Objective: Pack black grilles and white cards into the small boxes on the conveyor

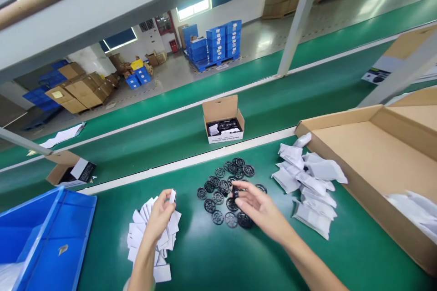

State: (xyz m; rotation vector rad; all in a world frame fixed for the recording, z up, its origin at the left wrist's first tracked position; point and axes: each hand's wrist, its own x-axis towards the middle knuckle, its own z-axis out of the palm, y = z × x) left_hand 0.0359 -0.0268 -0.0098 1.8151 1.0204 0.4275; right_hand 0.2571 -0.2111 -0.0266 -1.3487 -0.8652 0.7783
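**Bin (51, 236) left, bag (172, 196) and disc (235, 192) in hand**

Left hand (163, 213) pinches one bag above the bag pile (139, 232). Right hand (257, 207) pinches one disc over the disc heap (218, 191). With so light a pinch, the disc could drop back among the others.

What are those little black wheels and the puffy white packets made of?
The black wheels look like moulded plastic, with thin spokes and a slight sheen. The white packets look like soft matte film or paper, since they crinkle. Which of the two is hard to tell.
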